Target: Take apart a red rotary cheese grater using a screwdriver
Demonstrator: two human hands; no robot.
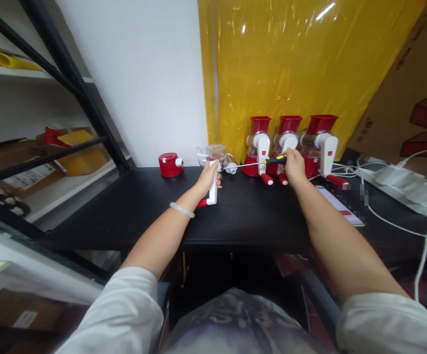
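My left hand (207,178) is closed around a white crank handle (213,193) with a red knob, held just above the black table. In my right hand (295,166) is a screwdriver (275,160) with a yellow and black grip. Its thin shaft points left toward the crank; whether the tip touches it I cannot tell. Behind my left hand lies a clear plastic housing (217,149), and beside it a grater drum (231,163) with a clear end. A red base (170,165) with a white fitting stands farther left.
Three red and white rotary graters (260,142) stand in a row at the back right. A phone (341,205) lies near my right forearm, beside white cables and a power strip (401,184). A black-framed shelf (73,83) with boxes is at left; yellow wrapping (290,59) stands behind the table (125,211).
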